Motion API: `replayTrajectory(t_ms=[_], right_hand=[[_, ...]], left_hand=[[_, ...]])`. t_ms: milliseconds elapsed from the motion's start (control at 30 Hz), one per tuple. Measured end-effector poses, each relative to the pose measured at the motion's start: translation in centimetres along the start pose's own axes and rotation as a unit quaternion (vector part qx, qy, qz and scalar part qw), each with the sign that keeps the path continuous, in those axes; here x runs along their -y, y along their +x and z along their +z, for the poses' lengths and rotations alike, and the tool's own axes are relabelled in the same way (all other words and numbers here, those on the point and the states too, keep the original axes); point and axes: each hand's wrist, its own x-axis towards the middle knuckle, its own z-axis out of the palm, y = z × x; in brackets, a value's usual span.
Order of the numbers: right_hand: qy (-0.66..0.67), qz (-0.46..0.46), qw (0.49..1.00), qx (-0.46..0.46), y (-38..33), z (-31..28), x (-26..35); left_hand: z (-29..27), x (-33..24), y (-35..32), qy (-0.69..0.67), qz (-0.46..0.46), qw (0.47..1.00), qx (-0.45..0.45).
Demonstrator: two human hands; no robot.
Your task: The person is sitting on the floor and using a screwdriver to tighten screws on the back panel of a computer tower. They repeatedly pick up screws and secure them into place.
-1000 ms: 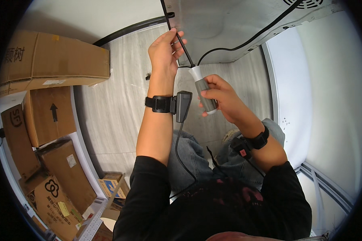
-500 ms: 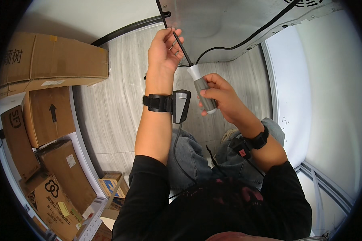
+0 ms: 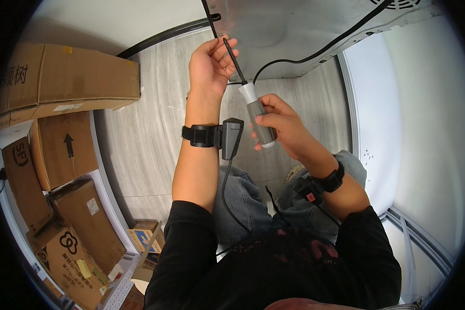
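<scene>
My right hand [image 3: 279, 121] is wrapped round the grey handle of a screwdriver [image 3: 260, 120] with a white collar and a dark shaft. The shaft points away from me, up to the lower left part of a metal appliance panel [image 3: 289, 39]. Around the tip, my left hand [image 3: 212, 64] is cupped palm up, its fingers curled. Thumb and fingertips come together by the tip at the panel; whatever they pinch is too small to make out. A black cable [image 3: 320, 56] runs down across the panel, right of the shaft.
Cardboard boxes [image 3: 88, 77] fill the left side, several of them on a white-edged shelf [image 3: 108, 191]. Pale wood-look floor [image 3: 155, 119] lies below my hands. A white wall panel [image 3: 423, 129] rises on the right. Strapped devices with cables [image 3: 231, 138] sit on both my forearms.
The screwdriver's handle has shifted slightly left along with my right hand. My left forearm has turned a little, tilting its strapped device. The shaft's tip stays at the panel.
</scene>
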Motion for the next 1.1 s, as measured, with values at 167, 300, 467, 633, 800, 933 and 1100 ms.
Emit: replayTrajectory(t_ms=[167, 300, 467, 633, 800, 933, 1100], right_hand=[[0.008, -0.004, 1.000, 0.004, 0.2, 0.1, -0.2], [0.003, -0.003, 1.000, 0.006, 0.3, 0.1, -0.1], [0.007, -0.005, 1.000, 0.016, 0.5, -0.1, -0.1], [0.013, -0.005, 1.000, 0.016, 0.4, 0.1, 0.1], [0.013, -0.007, 1.000, 0.023, 0.6, -0.2, -0.1], [0.013, -0.008, 1.000, 0.023, 0.5, 0.0, 0.1], [0.025, -0.005, 0.999, 0.025, 0.6, 0.0, -0.2]], left_hand=[[0.7, 0.3, -0.7, 0.058, 0.040, 0.997, -0.029], [1.0, 0.3, -0.8, 0.071, 0.046, 0.995, -0.051], [0.9, 0.3, -0.7, 0.066, 0.042, 0.995, -0.055], [1.1, 0.4, -0.7, 0.057, 0.048, 0.995, -0.059], [0.9, 0.5, -0.3, 0.042, 0.037, 0.997, -0.057], [0.3, 0.4, 0.1, 0.022, 0.024, 0.999, -0.040], [0.3, 0.3, 0.2, 0.019, 0.022, 0.999, -0.037]])
